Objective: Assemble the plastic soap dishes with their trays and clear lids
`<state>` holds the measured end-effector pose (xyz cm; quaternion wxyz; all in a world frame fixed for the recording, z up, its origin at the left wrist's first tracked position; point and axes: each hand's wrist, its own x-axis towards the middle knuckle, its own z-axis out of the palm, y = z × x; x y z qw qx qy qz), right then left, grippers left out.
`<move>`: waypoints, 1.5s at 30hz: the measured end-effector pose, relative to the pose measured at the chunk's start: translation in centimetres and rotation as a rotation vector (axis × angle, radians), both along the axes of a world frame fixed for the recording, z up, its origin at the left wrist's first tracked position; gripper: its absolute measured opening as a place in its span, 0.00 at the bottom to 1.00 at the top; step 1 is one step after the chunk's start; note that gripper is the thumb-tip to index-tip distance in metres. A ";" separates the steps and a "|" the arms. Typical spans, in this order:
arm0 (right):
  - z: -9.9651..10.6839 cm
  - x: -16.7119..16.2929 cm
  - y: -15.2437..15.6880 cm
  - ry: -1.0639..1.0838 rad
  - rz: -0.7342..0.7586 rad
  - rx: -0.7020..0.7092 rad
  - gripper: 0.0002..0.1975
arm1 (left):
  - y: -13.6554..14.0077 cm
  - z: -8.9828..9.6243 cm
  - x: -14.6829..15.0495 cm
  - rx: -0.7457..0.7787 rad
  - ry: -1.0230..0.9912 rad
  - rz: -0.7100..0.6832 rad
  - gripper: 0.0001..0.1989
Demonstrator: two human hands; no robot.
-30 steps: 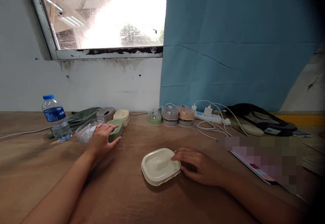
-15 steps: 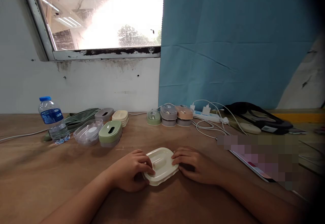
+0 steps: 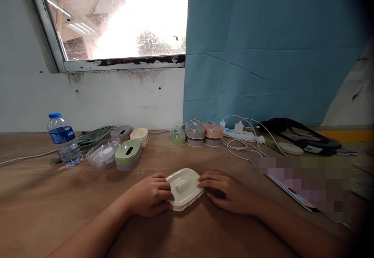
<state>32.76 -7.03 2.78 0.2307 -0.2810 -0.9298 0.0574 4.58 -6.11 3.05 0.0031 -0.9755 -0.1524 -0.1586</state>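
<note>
A cream plastic lid (image 3: 183,186), roundish-cornered with an oval hollow in its middle, is tilted slightly just above or on the table between my hands; its lower edge looks wavy. My left hand (image 3: 152,195) is closed on the left edge, fingers on top and thumb below. On the right edge, my right hand (image 3: 220,191) grips with its fingertips on the upper face, its thumb low beside the rim. Whether that thumb touches the lid is hard to see. The underside is hidden.
Behind my left hand are a green-lidded box (image 3: 127,154), clear plastic containers (image 3: 103,153), a stack of cream lids (image 3: 139,136) and a water bottle (image 3: 64,141). Small boxes (image 3: 195,134) line the back. A power strip (image 3: 239,134), cables and a black bag (image 3: 298,137) lie right.
My left fingers have drawn back from the lid's hollow to its left edge. The lid has turned slightly and shifted a little away from me. The right hand stays at the right edge.
</note>
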 end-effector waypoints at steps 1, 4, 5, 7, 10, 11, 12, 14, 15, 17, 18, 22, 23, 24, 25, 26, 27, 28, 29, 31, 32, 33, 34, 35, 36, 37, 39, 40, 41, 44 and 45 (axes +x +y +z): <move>0.0 0.0 0.0 0.006 0.002 0.000 0.15 | 0.0 0.0 0.0 0.011 0.004 -0.001 0.08; 0.1 -0.1 -0.1 0.008 -0.006 -0.007 0.16 | 0.0 -0.1 0.1 0.032 0.007 -0.002 0.09; 0.2 -0.1 -0.1 0.004 -0.010 -0.010 0.16 | 0.0 -0.1 0.1 0.038 0.007 0.002 0.09; 0.3 -0.2 -0.2 -0.005 -0.022 -0.013 0.16 | -0.1 -0.1 0.1 0.055 0.007 0.011 0.09; 0.3 -0.2 -0.2 -0.015 -0.038 -0.007 0.16 | -0.1 -0.2 0.1 0.079 0.001 0.024 0.10; 0.3 -0.1 -0.2 -0.016 -0.041 -0.006 0.16 | -0.1 -0.2 0.1 0.084 -0.003 0.027 0.10; 0.3 -0.1 -0.2 -0.015 -0.041 -0.005 0.16 | -0.1 -0.2 0.1 0.087 -0.006 0.031 0.10; 0.2 0.0 -0.2 -0.011 -0.038 -0.002 0.16 | -0.1 -0.2 0.1 0.090 -0.009 0.034 0.10; 0.1 0.1 -0.1 -0.008 -0.036 -0.001 0.16 | 0.0 -0.2 0.1 0.089 -0.009 0.035 0.10; 0.0 0.1 -0.1 -0.007 -0.033 -0.001 0.16 | 0.0 -0.2 0.1 0.089 -0.008 0.034 0.09; 0.0 0.1 -0.1 -0.008 -0.032 -0.004 0.16 | 0.0 -0.2 0.1 0.088 -0.006 0.033 0.09; 0.1 0.0 -0.2 -0.018 -0.039 -0.018 0.17 | -0.1 -0.1 0.1 0.090 -0.003 0.031 0.10; 0.2 0.0 -0.2 -0.023 -0.042 -0.020 0.17 | -0.1 0.0 0.1 0.091 -0.003 0.031 0.10; 0.3 -0.1 -0.3 -0.026 -0.047 -0.022 0.17 | -0.1 0.0 0.1 0.091 -0.003 0.031 0.10; 0.3 -0.1 -0.3 -0.028 -0.051 -0.024 0.17 | -0.1 0.0 0.1 0.091 -0.003 0.032 0.10; 0.3 -0.1 -0.3 -0.031 -0.053 -0.025 0.17 | -0.2 0.0 0.1 0.090 -0.003 0.033 0.10; 0.4 -0.1 -0.3 -0.032 -0.054 -0.024 0.17 | -0.2 0.0 0.1 0.089 -0.003 0.034 0.10; 0.4 -0.1 -0.3 -0.033 -0.055 -0.024 0.17 | -0.1 0.0 0.1 0.089 -0.005 0.034 0.10; 0.3 -0.1 -0.3 -0.035 -0.054 -0.023 0.17 | -0.1 -0.1 0.1 0.089 -0.007 0.033 0.10; 0.3 0.0 -0.3 -0.042 -0.054 -0.020 0.17 | 0.0 -0.1 0.0 0.090 -0.006 0.030 0.11; 0.2 0.1 -0.3 -0.045 -0.054 -0.017 0.17 | 0.0 -0.2 0.0 0.092 -0.006 0.031 0.11; 0.1 0.1 -0.2 -0.049 -0.056 -0.013 0.17 | 0.1 -0.3 0.0 0.095 -0.006 0.031 0.11; 0.0 0.1 -0.2 -0.052 -0.060 -0.009 0.17 | 0.1 -0.4 0.0 0.099 -0.007 0.033 0.10; -0.1 0.2 -0.1 -0.051 -0.067 -0.002 0.17 | 0.1 -0.5 0.0 0.108 -0.011 0.036 0.10; -0.2 0.2 -0.1 -0.045 -0.077 0.006 0.18 | 0.1 -0.6 0.0 0.123 -0.018 0.041 0.10; -0.3 0.2 0.0 -0.027 -0.091 0.018 0.19 | 0.1 -0.6 -0.1 0.142 -0.028 0.051 0.09; -0.5 0.1 0.0 0.033 -0.132 0.046 0.23 | 0.1 -0.5 -0.3 0.188 -0.058 0.095 0.08; -0.5 0.0 0.0 0.067 -0.155 0.058 0.24 | 0.3 -0.3 -0.4 0.215 -0.080 0.131 0.08; -0.5 -0.1 -0.1 0.092 -0.171 0.063 0.24 | 0.5 0.1 -0.6 0.240 -0.105 0.175 0.08; -0.5 -0.5 -0.2 0.058 -0.140 0.014 0.17 | 2.6 1.9 -1.4 0.286 -0.165 0.360 0.08; -0.5 -0.7 -0.3 0.025 -0.116 -0.014 0.14 | 3.7 2.7 -1.7 0.287 -0.168 0.443 0.08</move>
